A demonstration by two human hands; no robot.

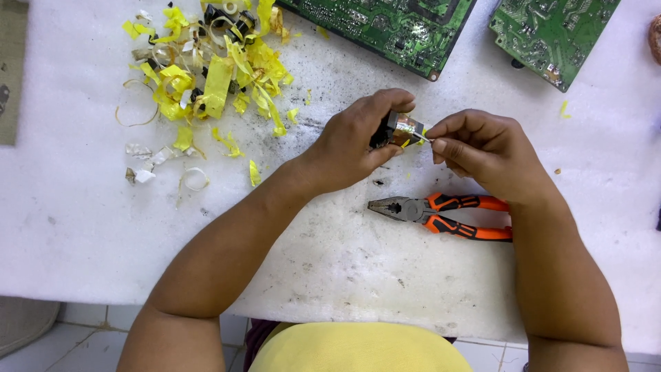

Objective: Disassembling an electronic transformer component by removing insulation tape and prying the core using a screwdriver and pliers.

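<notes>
Broadly, a white padded work surface (82,227) fills the view, with two green circuit boards, one (385,24) at the top middle and another (551,34) at the top right. A heap of yellow tape scraps (213,76) lies at the upper left, well apart from the hands. Orange-handled pliers (447,215) rest closed on the surface just below the hands, untouched. The left hand (351,141) is closed around a small transformer coil (403,129), gripping it between thumb and fingers above the surface. The right hand (482,148) is pinched narrow, thumb and forefinger nipping something thin at the coil's right end; it looks like a tape end or wire, too small to tell. To peel well, I judge the left grip should stay firm while the right pulls slowly along the winding, keeping the strip taut so it does not tear short.
</notes>
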